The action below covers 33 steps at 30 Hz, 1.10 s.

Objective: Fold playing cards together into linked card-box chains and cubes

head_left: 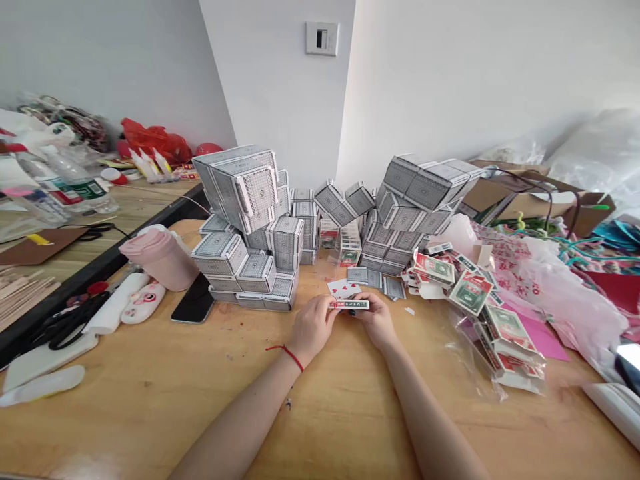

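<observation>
Between both hands, over the middle of the table, is a small playing-card box (pixel 356 305), its narrow printed side facing me. My left hand (pixel 314 325), with a red cord at the wrist, grips the box's left end. Fingers of my right hand (pixel 376 321) close around the right end. Just beyond the box lies a heart-suit playing card (pixel 343 289) face up. Grey-patterned cards (pixel 371 277) lie face down behind it. Grey card-covered blocks are piled at left (pixel 267 277) and right (pixel 387 240).
Opened card boxes (pixel 470 291) lie heaped on the right, beside a plastic bag (pixel 555 280). Toward the left are a black phone (pixel 193 300), a pink cup (pixel 160 257), black scissors (pixel 75 323) and a glue bottle (pixel 43 385). A wall stands behind the table.
</observation>
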### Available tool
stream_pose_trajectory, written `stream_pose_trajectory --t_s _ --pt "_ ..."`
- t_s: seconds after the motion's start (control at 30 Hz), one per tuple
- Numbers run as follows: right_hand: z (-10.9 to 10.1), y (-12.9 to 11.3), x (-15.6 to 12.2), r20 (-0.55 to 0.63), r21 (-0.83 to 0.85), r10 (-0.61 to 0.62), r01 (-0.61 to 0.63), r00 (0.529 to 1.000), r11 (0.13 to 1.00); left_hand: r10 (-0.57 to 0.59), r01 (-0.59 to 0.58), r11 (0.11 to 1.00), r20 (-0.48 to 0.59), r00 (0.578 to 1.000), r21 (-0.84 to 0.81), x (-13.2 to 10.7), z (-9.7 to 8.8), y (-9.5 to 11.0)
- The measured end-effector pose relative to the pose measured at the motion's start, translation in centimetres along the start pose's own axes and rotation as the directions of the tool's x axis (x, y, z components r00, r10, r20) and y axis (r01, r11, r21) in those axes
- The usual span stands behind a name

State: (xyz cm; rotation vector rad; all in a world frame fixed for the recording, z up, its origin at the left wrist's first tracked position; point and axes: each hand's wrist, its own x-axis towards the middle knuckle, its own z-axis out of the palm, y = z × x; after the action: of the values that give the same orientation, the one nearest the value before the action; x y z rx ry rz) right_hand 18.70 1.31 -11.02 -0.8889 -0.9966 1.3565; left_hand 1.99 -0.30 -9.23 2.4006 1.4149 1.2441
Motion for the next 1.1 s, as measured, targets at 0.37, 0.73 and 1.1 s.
stream_pose_trajectory --t_s 0.37,0.73,1.1 --pt "0.34 -0.32 -0.07 -0.037 -0.057 0.008 -0.01 0.999 0.998 0.065 -0.064 0.998 -0.114 0.991 0.016 0.26 -0.08 0.1" --pt "0.9 -0.29 -0.02 -0.239 -0.183 -0.012 -0.033 0.971 0.983 0.042 -0.042 0.999 -0.077 0.996 0.009 0.53 -0.25 -0.01" --pt "0.07 -0.11 0.49 -0.386 -0.115 -0.027 -0.018 0.922 0.993 0.226 -0.216 0.966 0.064 0.972 -0.145 0.53 -0.05 0.19"
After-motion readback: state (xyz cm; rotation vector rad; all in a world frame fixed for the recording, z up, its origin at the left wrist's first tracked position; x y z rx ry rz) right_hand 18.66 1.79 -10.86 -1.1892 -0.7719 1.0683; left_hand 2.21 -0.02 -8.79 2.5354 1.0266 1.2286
